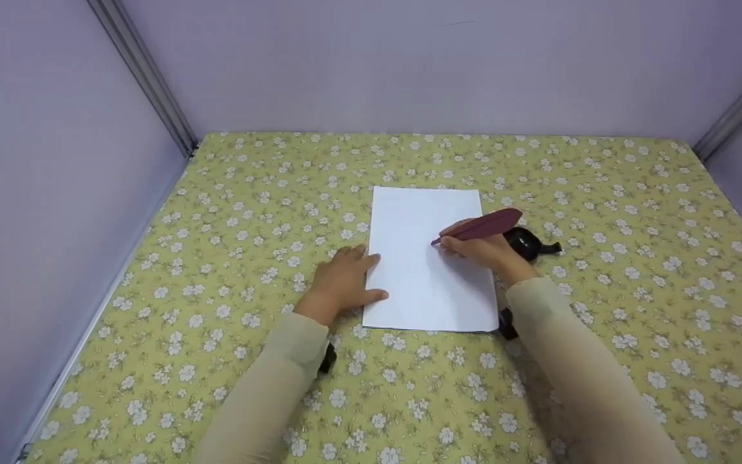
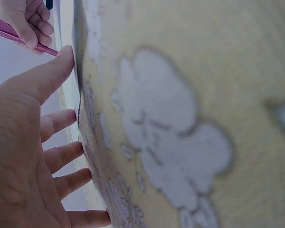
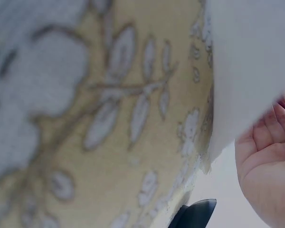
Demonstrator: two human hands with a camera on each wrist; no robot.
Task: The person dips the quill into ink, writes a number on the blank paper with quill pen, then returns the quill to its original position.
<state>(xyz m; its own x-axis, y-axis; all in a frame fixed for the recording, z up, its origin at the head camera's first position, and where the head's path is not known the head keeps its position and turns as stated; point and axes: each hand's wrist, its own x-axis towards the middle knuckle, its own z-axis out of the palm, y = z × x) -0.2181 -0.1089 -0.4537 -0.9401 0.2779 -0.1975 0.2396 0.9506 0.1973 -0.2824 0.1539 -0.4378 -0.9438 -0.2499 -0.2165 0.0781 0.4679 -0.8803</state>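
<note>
A white sheet of paper (image 1: 422,283) lies upright-wise on the flowered cloth. My right hand (image 1: 477,251) pinches a purple feather-shaped pen (image 1: 490,224) between thumb and fingers, its tip at the middle of the sheet. The same pen (image 2: 47,50) shows at the upper left of the left wrist view. My left hand (image 1: 344,280) has its fingers spread at the sheet's left edge, with the thumb resting on the paper. In the right wrist view the paper (image 3: 247,52) hides part of my right hand (image 3: 268,161). No marks can be made out on the paper.
A glossy black rounded object with a short stem (image 1: 525,245) sits just right of my right hand, partly hidden by it. Yellow cloth with white flowers (image 1: 268,212) covers the table. Pale panels (image 1: 409,71) stand behind and at both sides.
</note>
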